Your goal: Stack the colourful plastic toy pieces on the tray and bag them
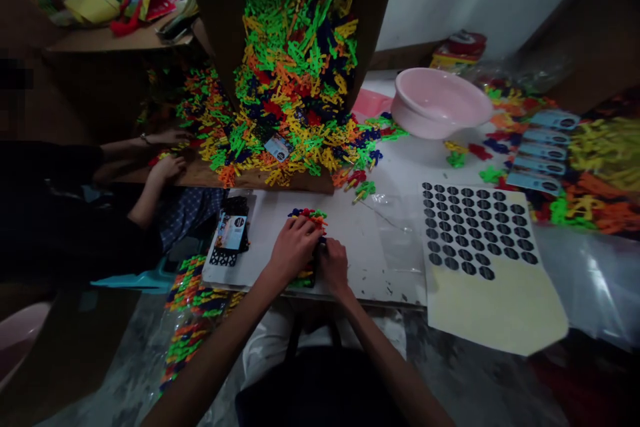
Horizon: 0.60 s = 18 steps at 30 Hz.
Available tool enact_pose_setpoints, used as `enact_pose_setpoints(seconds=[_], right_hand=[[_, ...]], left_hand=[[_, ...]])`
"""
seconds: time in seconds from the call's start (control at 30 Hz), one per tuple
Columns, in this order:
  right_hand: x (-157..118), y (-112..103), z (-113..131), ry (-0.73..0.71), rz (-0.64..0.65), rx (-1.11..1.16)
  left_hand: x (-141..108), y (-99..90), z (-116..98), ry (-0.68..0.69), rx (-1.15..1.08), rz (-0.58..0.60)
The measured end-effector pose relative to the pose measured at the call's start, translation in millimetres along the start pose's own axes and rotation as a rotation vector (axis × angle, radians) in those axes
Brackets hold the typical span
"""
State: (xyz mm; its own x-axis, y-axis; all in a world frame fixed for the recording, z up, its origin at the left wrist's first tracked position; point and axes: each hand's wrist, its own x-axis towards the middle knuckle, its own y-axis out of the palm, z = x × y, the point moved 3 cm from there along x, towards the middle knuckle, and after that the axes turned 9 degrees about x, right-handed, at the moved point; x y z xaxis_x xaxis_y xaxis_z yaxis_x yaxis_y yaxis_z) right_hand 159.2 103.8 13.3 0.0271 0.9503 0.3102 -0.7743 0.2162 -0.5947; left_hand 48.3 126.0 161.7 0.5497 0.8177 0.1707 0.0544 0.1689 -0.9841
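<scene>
My left hand (296,245) lies across a packed row of small coloured plastic figures (307,213), its fingers bent down over them. Red, blue, yellow and orange pieces show beyond the fingertips, and green and yellow ones (303,275) below the palm. Close against the row's right side is my right hand (334,263), fingers curled in; what they grip is hidden. A dark edge runs along the row between both hands. To the left on the white board (270,213) lie black holed plastic pieces (223,257) with a blue printed card (232,232) on top.
A large heap of coloured figures (295,80) spills from a cardboard box. Right stand a pink basin (440,103), a sheet of round black stickers (480,287) and blue cards (537,163). At left, a co-worker's hands (167,167) touch the heap. Filled bags (187,340) lie below.
</scene>
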Motion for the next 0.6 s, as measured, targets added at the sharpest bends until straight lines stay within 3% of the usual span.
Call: enact_pose_setpoints(seconds=[0.2, 0.37, 0.6], right_hand=[[-0.2, 2.6, -1.4, 0.043, -0.036, 0.027], [1.9, 1.2, 4.7, 0.039, 0.016, -0.009], [5.4, 2.6, 13.3, 0.146, 0.013, -0.084]], left_hand=[[-12.7, 0.8, -1.2, 0.036, 0.010, -0.040], [-16.6, 3.7, 0.8, -0.012, 0.002, -0.040], [-11.4, 18.6, 11.8, -0.014, -0.062, -0.149]])
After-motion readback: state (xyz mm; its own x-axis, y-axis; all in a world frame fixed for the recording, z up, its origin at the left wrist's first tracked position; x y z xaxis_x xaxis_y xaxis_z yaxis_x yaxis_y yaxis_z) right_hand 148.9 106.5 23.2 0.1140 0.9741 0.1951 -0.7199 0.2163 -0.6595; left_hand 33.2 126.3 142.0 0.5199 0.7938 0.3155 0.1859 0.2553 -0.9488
